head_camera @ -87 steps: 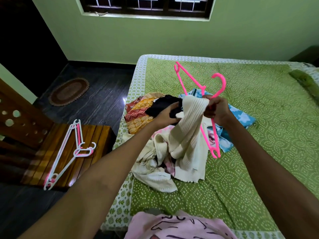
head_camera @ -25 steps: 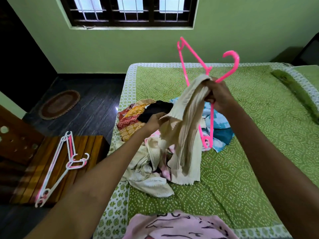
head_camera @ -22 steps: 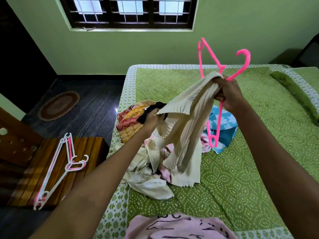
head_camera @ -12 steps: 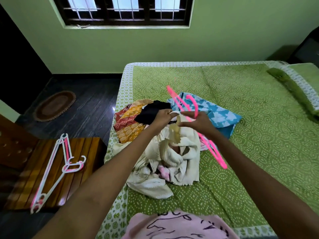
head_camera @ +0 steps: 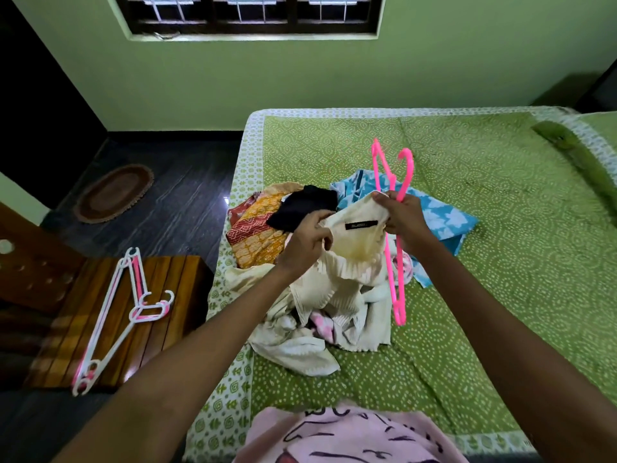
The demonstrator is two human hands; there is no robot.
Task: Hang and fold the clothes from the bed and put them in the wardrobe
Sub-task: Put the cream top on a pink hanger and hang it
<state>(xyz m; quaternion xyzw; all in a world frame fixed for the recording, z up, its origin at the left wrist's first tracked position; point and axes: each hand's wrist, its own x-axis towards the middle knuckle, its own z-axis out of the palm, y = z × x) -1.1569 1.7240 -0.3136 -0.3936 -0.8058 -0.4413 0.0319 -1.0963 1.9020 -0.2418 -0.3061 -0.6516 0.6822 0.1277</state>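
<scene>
- Cream ribbed top, black neck label, yellowish stain, near bed's left edge.
- L hand pinching collar.
- R hand gripping collar + pink hanger.

Both arms stretched out front, left hand and right hand side by side, fingers curled, pinching.

Cream ribbed top with black label; pink hanger; green dotted bedsheet; blue-white printed cloth; orange-red patterned cloth.
</scene>
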